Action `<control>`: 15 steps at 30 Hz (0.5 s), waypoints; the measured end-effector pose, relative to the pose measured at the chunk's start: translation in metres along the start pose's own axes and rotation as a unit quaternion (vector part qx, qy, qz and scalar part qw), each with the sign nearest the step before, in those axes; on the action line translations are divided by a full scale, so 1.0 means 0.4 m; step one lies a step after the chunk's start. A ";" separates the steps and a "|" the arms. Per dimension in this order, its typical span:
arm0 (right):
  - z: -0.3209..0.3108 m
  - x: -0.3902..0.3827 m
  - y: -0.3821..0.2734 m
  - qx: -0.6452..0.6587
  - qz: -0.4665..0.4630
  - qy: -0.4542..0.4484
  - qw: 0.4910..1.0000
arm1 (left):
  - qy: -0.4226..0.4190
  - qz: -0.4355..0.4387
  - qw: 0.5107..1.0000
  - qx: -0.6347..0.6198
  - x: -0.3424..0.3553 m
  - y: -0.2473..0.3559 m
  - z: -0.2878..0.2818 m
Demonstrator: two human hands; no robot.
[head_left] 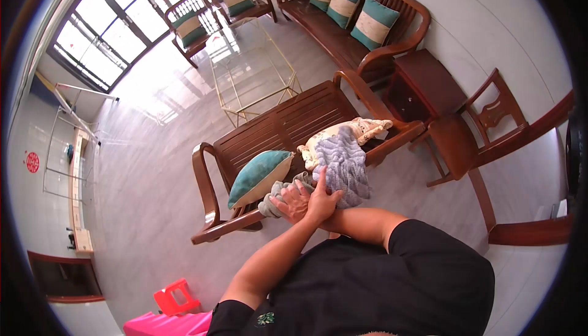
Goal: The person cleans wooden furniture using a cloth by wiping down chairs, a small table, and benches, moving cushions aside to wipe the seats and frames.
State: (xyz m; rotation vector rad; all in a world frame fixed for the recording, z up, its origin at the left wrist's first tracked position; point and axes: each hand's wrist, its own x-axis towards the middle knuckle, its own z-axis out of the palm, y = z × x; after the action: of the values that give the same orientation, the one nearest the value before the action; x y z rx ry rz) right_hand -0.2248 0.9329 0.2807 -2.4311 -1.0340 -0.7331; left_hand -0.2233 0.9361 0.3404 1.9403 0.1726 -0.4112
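Observation:
My arms cross over the bundle on the wooden bench's front edge. My left hand (320,202) touches the lavender fluffy cloth (345,173), its visible thumb and index finger stretched apart; its other fingers are partly hidden. Beneath and left of it, my right hand (293,202) lies over a grey-green cloth (268,207) with fingers spread. The lavender cloth is draped over a cream patterned fabric bundle (367,126). A teal-and-beige cushion (257,177) leans on the bench (263,140) to the left.
A glass table (251,54) stands beyond the bench, with a long sofa (312,23) and two armchairs (245,11) behind. A side cabinet (422,85) and chair (459,149) are right. A red stool (176,299) sits lower left; a metal rack (64,152) stands far left.

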 end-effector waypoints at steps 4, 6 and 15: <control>0.004 0.007 -0.001 0.006 0.014 0.007 1.000 | -0.015 0.041 0.992 -0.114 -0.001 0.062 -0.014; 0.003 0.011 0.011 0.001 -0.001 0.001 1.000 | -0.015 0.026 0.972 -0.234 0.008 0.121 -0.013; -0.072 0.039 0.017 0.013 -0.006 -0.087 0.996 | -0.128 0.117 0.957 0.233 -0.106 0.082 -0.063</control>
State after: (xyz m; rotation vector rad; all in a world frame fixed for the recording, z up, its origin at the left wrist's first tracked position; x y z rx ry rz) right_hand -0.2193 0.9213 0.3116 -2.5034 -1.1161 -0.5165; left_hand -0.2475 0.9491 0.3929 2.3085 -0.3523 -0.5770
